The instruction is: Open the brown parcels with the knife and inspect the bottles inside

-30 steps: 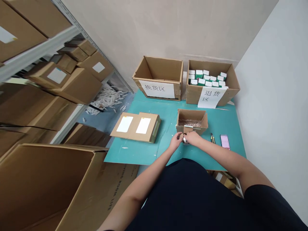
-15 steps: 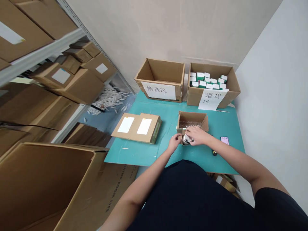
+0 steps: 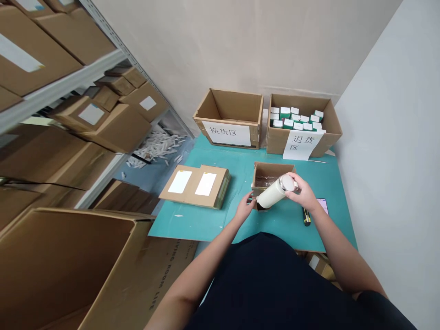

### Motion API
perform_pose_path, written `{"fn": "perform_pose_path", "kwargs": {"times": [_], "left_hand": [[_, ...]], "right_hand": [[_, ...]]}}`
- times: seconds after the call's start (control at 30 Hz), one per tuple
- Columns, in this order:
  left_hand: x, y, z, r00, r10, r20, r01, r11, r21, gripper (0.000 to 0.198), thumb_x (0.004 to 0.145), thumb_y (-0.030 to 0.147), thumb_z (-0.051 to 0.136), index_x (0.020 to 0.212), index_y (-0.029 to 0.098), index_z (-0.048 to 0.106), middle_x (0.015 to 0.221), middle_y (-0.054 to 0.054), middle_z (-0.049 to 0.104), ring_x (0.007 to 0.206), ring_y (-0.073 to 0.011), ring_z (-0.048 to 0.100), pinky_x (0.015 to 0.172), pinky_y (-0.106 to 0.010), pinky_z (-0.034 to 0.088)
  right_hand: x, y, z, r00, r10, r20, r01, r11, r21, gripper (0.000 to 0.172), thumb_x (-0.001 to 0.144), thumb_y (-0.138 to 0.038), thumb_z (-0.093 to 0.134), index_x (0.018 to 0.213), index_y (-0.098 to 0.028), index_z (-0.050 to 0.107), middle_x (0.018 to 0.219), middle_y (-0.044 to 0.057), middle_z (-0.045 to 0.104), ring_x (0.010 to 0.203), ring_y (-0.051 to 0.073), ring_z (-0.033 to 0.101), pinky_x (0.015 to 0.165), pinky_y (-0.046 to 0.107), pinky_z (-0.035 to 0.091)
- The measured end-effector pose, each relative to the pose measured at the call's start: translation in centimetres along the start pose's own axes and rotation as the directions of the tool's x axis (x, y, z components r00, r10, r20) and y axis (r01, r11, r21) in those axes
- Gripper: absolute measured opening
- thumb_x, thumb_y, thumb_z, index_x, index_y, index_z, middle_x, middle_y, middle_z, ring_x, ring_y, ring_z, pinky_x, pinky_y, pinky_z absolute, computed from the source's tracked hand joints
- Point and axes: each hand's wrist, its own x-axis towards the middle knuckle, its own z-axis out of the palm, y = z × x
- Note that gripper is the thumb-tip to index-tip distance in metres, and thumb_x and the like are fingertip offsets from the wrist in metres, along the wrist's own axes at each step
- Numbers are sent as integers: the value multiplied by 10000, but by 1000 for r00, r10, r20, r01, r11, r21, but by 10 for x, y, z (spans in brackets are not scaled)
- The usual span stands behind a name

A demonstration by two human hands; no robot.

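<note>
Phone screen (image 3: pixel 322 206) blurred; white bottle (image 3: pixel 271 192) hides small carton's (image 3: pixel 271 168) front.

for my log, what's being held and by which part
The right hand grips a cream cylindrical bottle near its silver top; the left hand is unclear.

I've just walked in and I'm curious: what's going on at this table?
A person at a teal-topped table is gripping a cream-white bottle with a silver cap in their right hand, tilted over a small open cardboard box. Their left hand is by the bottle's lower end. Behind sit two larger cardboard boxes, one holding white-and-green cartons.
</note>
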Motion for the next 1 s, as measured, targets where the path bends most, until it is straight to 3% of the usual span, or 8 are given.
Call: {"fn": "perform_pose_path", "kwargs": {"times": [0.17,0.33,0.47,0.6,0.73,0.83,0.9,1.0], "left_hand": [[-31,39,-25,956,260,-138,-240,960,144,426,964,383,508,1336,211,622,1370,-135,616,1294,-273,559,1100,-445,446],[-60,100,-27,896,399,194,-417,907,56,733,846,530,698,1488,241,494,1444,-138,579,1318,-338,540,1119,-466,425],[-67,126,-16,926,311,215,-314,949,-20,879,666,534,856,1429,230,543,1412,-134,602,1280,-384,555,1086,-508,440],[-68,133,-17,922,187,340,-87,953,-290,898,630,632,843,1369,210,556,1326,-146,650,1179,-365,621,993,-471,502],[-72,139,-23,815,133,564,205,844,-496,1005,557,749,826,1353,199,553,1237,-173,685,1044,-362,684,869,-448,548],[-74,143,-26,723,132,678,338,788,-514,991,532,785,817,1282,169,613,1162,-182,707,995,-371,699,843,-459,550],[-76,142,-25,743,135,655,313,795,-520,898,585,754,814,1241,164,645,1146,-169,713,1030,-362,689,871,-446,539],[-80,134,-18,842,157,516,160,841,-517,780,654,659,833,1244,184,648,1202,-140,698,1138,-345,642,943,-425,512]], "right_hand": [[-6,-5,9,997,66,-50,-61,994,89,531,744,-436,756,1205,-222,602,1159,75,676,1022,263,637,889,393,527],[-7,-10,25,989,105,-101,-89,984,152,523,748,-481,766,1180,-226,619,1118,61,681,965,237,638,848,363,531],[-6,-13,37,981,144,-128,-106,959,263,550,771,-566,753,1187,-233,616,1147,67,680,1010,242,634,873,359,533],[-6,-17,37,990,143,-15,-124,898,423,671,746,-674,748,1241,-245,600,1208,85,677,1087,261,630,910,376,542],[-8,-16,37,973,110,203,-198,849,490,754,660,-659,829,1258,-258,604,1167,77,703,998,251,668,835,367,575],[-10,-12,42,960,142,240,-252,809,531,715,677,-616,829,1251,-253,608,1151,77,714,960,245,685,783,353,587],[-11,-9,46,968,150,200,-238,796,557,708,680,-606,820,1251,-251,599,1182,83,707,1022,262,680,845,381,582],[-13,-3,52,981,151,118,-192,802,566,732,676,-579,819,1283,-264,556,1257,86,674,1141,288,645,952,432,553]]}}
